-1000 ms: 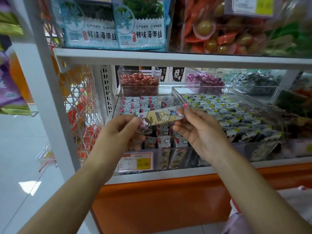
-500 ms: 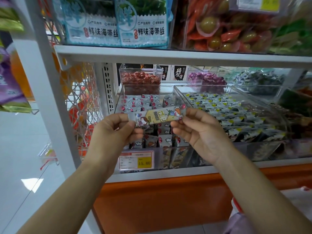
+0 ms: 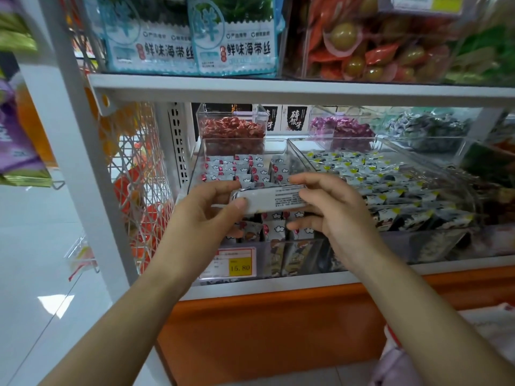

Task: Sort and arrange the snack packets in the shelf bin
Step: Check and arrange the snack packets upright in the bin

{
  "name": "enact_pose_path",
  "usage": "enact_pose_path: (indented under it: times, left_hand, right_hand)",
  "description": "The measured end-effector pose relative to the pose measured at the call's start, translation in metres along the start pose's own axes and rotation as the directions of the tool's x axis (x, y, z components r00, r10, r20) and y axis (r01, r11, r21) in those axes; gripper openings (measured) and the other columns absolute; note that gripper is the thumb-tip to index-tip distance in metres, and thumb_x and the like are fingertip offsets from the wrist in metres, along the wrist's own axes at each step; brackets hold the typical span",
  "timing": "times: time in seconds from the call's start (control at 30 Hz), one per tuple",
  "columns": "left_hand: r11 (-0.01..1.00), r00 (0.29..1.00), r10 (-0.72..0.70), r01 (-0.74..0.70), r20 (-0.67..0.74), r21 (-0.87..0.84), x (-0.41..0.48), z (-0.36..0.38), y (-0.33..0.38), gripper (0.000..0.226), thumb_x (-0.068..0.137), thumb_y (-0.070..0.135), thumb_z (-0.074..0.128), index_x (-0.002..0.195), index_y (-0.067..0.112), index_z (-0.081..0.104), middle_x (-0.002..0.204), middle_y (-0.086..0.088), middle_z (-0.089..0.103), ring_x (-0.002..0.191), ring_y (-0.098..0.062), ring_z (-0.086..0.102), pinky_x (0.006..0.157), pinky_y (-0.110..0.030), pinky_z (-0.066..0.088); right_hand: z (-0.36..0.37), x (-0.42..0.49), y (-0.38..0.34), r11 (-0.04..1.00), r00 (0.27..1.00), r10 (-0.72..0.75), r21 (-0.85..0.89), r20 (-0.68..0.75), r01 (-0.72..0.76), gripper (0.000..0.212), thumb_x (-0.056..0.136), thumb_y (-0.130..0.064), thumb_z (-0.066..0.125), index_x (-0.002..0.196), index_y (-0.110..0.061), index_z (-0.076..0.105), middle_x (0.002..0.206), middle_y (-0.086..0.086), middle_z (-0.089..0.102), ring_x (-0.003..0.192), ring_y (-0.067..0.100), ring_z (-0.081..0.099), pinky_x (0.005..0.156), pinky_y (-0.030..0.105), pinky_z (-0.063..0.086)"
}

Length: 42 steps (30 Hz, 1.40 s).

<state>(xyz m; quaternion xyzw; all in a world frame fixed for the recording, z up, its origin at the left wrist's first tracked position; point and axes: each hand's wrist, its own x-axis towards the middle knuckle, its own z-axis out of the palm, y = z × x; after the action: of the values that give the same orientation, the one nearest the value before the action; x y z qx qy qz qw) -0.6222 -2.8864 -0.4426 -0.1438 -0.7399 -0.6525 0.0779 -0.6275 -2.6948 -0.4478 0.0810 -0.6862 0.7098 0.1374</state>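
A long snack packet [image 3: 271,200] is held level between both hands, its plain grey-white back with small print facing me. My left hand [image 3: 207,211] pinches its left end with thumb on top. My right hand [image 3: 333,211] grips its right end. Both hover over the front of a clear shelf bin [image 3: 203,151] filled with several rows of small white packets [image 3: 245,169] bearing red and cloud marks. A yellow price tag [image 3: 235,264] reading 15.80 is fixed to the bin's front.
A second clear bin [image 3: 390,188] of grey and yellow packets stands right of it. Small tubs of red [image 3: 232,132] and purple sweets [image 3: 341,129] sit behind. The shelf above [image 3: 278,89] carries blue seaweed bags. A wire rack [image 3: 139,174] hangs at left.
The packet has been turned over: its printed cartoon face showed before, now the plain back faces me. Both hands stayed over the bin's front.
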Motion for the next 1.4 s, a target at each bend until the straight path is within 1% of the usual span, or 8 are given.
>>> enact_pose_path:
  times: [0.17,0.33,0.43,0.53,0.83,1.1,1.27,1.4]
  left_hand:
    - [0.999,1.0,0.009,-0.01,0.024,0.044,0.001,-0.004,0.0,0.026,0.084,0.022,0.063,0.108,0.034,0.062,0.092,0.011,0.068,0.076,-0.007,0.068,0.064,-0.011,0.051]
    - [0.985,0.997,0.039,-0.05,0.073,0.167,0.0,-0.003,0.001,0.022,0.082,0.025,0.065,0.099,0.039,0.061,0.092,0.001,0.067,0.077,-0.013,0.066,0.072,-0.027,0.057]
    - [0.98,0.998,0.006,-0.019,0.064,0.199,0.0,-0.003,0.001,0.014,0.081,0.032,0.065,0.094,0.033,0.063,0.091,-0.001,0.066,0.085,-0.015,0.064,0.083,-0.04,0.054]
    - [0.984,0.998,-0.027,0.018,0.052,0.177,0.001,-0.003,0.003,0.016,0.078,0.034,0.067,0.082,0.018,0.064,0.083,-0.008,0.067,0.077,-0.024,0.065,0.075,-0.046,0.056]
    - [0.974,0.988,-0.058,0.024,0.142,0.226,0.006,-0.018,0.009,0.027,0.08,0.027,0.066,0.06,0.01,0.066,0.062,0.001,0.067,0.055,-0.008,0.064,0.053,-0.026,0.057]
    - [0.955,0.989,-0.026,-0.019,0.147,0.296,0.005,-0.018,0.007,0.039,0.057,0.06,0.061,0.081,0.029,0.067,0.077,0.004,0.068,0.066,-0.008,0.066,0.06,-0.02,0.056]
    - [0.948,0.99,0.015,-0.059,0.139,0.314,0.008,-0.019,0.004,0.02,0.074,0.04,0.066,0.093,0.036,0.064,0.088,-0.001,0.067,0.073,-0.007,0.064,0.061,-0.011,0.05]
    - [0.95,0.992,0.038,-0.072,0.117,0.303,0.009,-0.017,0.0,0.017,0.086,0.026,0.061,0.102,0.031,0.066,0.088,0.002,0.069,0.075,-0.013,0.066,0.064,-0.022,0.055]
  right_hand:
    - [-0.001,-0.001,-0.003,0.998,1.0,-0.015,-0.066,-0.016,0.014,0.01,0.085,-0.014,0.064,0.082,-0.019,0.071,0.099,0.027,0.058,0.088,0.039,0.061,0.052,0.032,0.056]
    - [-0.001,-0.003,-0.004,0.975,0.993,-0.089,-0.211,-0.073,0.072,0.021,0.087,-0.015,0.062,0.066,-0.016,0.062,0.056,-0.011,0.046,0.053,0.014,0.053,0.045,0.037,0.056]
    - [0.0,-0.004,-0.003,0.943,0.986,-0.157,-0.306,-0.059,0.132,0.021,0.088,-0.015,0.06,0.067,-0.017,0.059,0.068,0.008,0.052,0.058,0.024,0.058,0.043,0.034,0.055]
    - [0.003,-0.005,-0.003,0.921,0.982,-0.19,-0.345,0.009,0.181,0.019,0.088,-0.014,0.06,0.069,-0.018,0.061,0.068,-0.001,0.056,0.059,0.017,0.059,0.042,0.023,0.05]
    - [0.004,-0.007,-0.004,0.929,0.984,-0.156,-0.324,0.09,0.177,0.019,0.088,-0.012,0.059,0.071,-0.018,0.063,0.072,-0.004,0.06,0.061,0.005,0.062,0.043,0.02,0.049]
    - [0.007,-0.005,-0.003,0.961,0.995,-0.102,-0.257,0.005,0.1,0.017,0.088,-0.014,0.061,0.072,-0.014,0.065,0.073,0.002,0.064,0.062,0.013,0.065,0.046,0.023,0.053]
    - [0.0,0.0,-0.008,0.989,0.99,0.133,-0.076,0.054,-0.128,0.021,0.086,-0.011,0.063,0.066,-0.011,0.07,0.071,0.005,0.072,0.066,0.022,0.071,0.047,0.025,0.054]
    - [-0.004,0.002,-0.006,0.981,0.976,0.194,-0.021,0.099,-0.193,0.014,0.085,-0.012,0.063,0.074,-0.006,0.07,0.074,0.009,0.073,0.065,0.022,0.071,0.047,0.025,0.055]
